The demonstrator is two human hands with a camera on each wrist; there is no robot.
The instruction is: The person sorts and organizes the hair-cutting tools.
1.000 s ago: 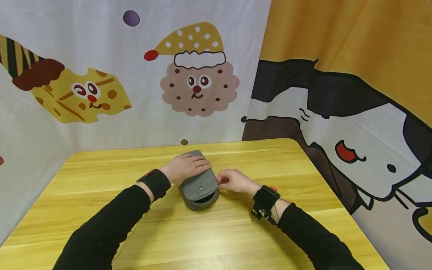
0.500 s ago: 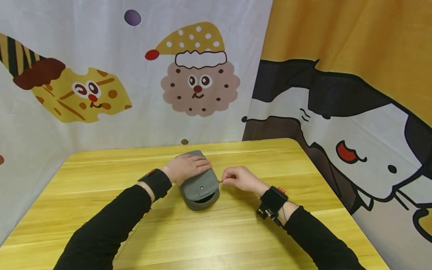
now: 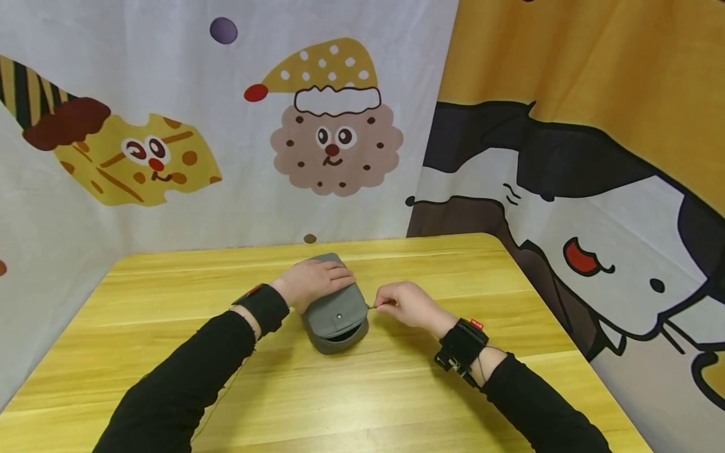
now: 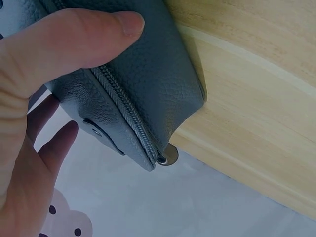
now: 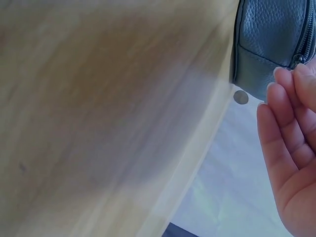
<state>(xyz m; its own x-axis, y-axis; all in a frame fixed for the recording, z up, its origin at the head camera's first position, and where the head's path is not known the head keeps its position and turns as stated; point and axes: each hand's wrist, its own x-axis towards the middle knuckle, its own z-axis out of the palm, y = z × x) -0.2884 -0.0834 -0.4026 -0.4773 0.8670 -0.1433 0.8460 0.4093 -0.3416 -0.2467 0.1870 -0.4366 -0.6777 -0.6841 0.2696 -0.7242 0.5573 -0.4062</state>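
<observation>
A small grey zip pouch (image 3: 338, 308) with a pebbled surface lies on the table, and its near end gapes a little. My left hand (image 3: 314, 282) lies over its top. In the left wrist view the thumb (image 4: 94, 37) presses the pouch's side across the zipper (image 4: 121, 101), and the fingers are on the flap side. At the pouch's right edge, my right hand (image 3: 409, 304) pinches the zipper pull (image 3: 371, 307) between thumb and forefinger. The right wrist view shows the zipper slider (image 5: 298, 59) close to those fingertips, with the other fingers loosely bent. The pouch's inside is too dark to make out.
The wooden table (image 3: 362, 402) extends around the pouch on all sides. A printed curtain (image 3: 226, 214) hangs right behind its far edge, and another (image 3: 612, 264) runs along the right side.
My right hand has drawn a little to the right, away from the pouch's edge, still pinching the zipper pull. The left hand and the pouch have stayed nearly in place.
</observation>
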